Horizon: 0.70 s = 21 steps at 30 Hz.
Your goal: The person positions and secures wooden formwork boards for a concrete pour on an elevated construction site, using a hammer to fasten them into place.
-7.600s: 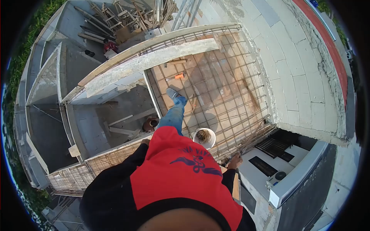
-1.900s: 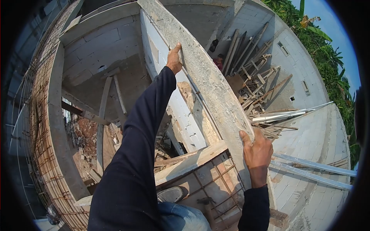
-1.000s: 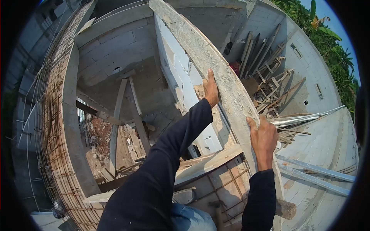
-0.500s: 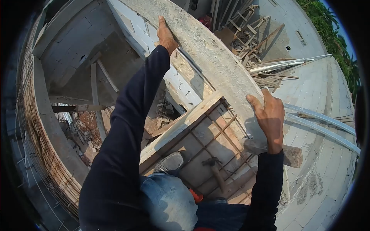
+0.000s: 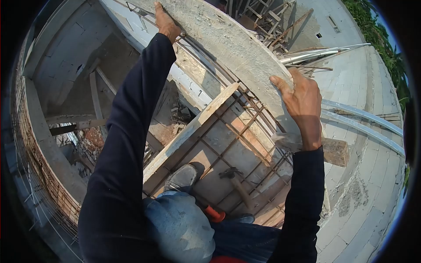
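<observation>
A long, wide board [image 5: 232, 39], its face coated in dried cement, runs diagonally from the upper left to the middle right. My left hand [image 5: 166, 23] grips its near edge at the upper left, fingers partly hidden. Farther down, my right hand [image 5: 303, 98] clasps the far edge, thumb lying on the board's face. Beneath it, rebar [image 5: 245, 125] lies along the near edge and joins a rebar grid. A claw hammer [image 5: 237, 186] rests on that grid by my shoe [image 5: 182, 177]. Near my knee shows a red-handled tool [image 5: 215, 214], its head hidden.
A wooden beam [image 5: 193, 131] borders the grid on the left, with a deep opening and rubble [image 5: 90, 144] beyond. A timber block [image 5: 335, 151] sticks out below my right wrist. White pipes [image 5: 311, 56], metal channels [image 5: 364, 127] and scrap timber lie to the right.
The board has shifted away from the grid, in both my hands, uncovering more rebar along its near edge. My view has also shifted slightly.
</observation>
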Each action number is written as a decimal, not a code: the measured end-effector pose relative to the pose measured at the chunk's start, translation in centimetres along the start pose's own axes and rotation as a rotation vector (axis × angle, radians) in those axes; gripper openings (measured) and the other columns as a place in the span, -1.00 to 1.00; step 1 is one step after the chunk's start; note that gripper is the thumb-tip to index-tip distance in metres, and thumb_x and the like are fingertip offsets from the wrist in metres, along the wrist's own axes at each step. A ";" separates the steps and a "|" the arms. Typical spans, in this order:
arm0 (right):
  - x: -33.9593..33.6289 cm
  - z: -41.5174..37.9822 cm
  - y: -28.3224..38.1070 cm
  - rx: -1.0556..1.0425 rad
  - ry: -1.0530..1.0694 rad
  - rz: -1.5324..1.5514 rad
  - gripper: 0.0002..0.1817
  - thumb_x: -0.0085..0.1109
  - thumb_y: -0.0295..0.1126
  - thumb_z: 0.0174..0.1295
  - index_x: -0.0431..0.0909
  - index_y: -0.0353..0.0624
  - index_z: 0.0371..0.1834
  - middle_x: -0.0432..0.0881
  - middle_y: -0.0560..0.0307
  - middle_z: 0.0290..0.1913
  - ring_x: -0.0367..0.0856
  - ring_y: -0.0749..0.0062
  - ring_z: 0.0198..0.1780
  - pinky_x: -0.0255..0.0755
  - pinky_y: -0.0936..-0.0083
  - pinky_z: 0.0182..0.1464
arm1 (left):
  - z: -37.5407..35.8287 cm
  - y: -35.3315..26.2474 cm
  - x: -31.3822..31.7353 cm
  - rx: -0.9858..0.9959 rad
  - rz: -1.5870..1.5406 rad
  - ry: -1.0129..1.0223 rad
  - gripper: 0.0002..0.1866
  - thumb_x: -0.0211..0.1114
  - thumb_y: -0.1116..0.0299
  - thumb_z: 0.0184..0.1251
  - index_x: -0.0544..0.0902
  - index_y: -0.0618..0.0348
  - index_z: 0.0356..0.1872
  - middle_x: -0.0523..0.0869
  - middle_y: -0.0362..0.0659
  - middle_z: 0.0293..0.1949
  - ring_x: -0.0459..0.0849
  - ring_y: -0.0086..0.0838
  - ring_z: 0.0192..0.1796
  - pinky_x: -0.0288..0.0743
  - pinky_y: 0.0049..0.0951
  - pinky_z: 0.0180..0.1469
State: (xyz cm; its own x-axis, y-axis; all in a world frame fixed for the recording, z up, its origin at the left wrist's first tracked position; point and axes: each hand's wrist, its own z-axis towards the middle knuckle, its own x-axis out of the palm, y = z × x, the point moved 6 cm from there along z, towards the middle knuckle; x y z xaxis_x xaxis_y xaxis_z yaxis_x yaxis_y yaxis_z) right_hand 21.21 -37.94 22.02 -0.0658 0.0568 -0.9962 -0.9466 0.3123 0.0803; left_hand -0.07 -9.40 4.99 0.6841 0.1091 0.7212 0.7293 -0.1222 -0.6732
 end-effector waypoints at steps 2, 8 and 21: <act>0.8 -0.3 -0.3 -0.010 -0.019 0.035 -0.40 0.18 0.10 0.14 0.58 -0.27 -0.05 0.62 -0.29 -0.44 0.65 -0.12 -0.32 0.49 0.11 -0.24 | -0.5 0.0 0.2 0.008 0.027 -0.021 -0.23 -0.13 -0.33 0.31 0.30 0.07 0.32 0.31 -0.04 0.36 0.26 -0.08 0.37 0.01 0.10 0.38; 1.4 -1.2 0.4 0.006 0.022 0.060 -0.42 0.15 0.10 0.17 0.58 -0.26 -0.08 0.61 -0.24 -0.49 0.64 -0.11 -0.34 0.48 0.11 -0.27 | -0.7 0.1 -1.6 0.056 0.072 -0.063 -0.25 -0.10 -0.30 0.32 0.29 0.08 0.32 0.36 -0.03 0.30 0.32 -0.10 0.32 0.08 0.02 0.35; 1.3 -1.2 0.5 -0.127 -0.041 0.032 -0.45 0.23 0.07 0.12 0.60 -0.27 -0.13 0.60 -0.26 -0.53 0.64 -0.09 -0.42 0.48 0.16 -0.30 | -10.0 0.2 -4.9 -0.224 0.394 0.045 -0.33 0.08 -0.08 0.37 0.20 0.14 0.33 0.43 -0.04 -0.04 0.51 -0.32 0.01 0.43 -0.23 0.05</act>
State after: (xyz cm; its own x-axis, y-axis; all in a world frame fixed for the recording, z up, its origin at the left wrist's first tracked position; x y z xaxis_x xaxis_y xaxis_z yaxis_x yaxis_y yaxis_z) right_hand 20.33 -38.81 20.67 -0.0861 0.1041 -0.9908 -0.9766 0.1877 0.1046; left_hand -3.40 -19.83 2.94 0.9037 -0.0313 0.4270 0.3890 -0.3565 -0.8494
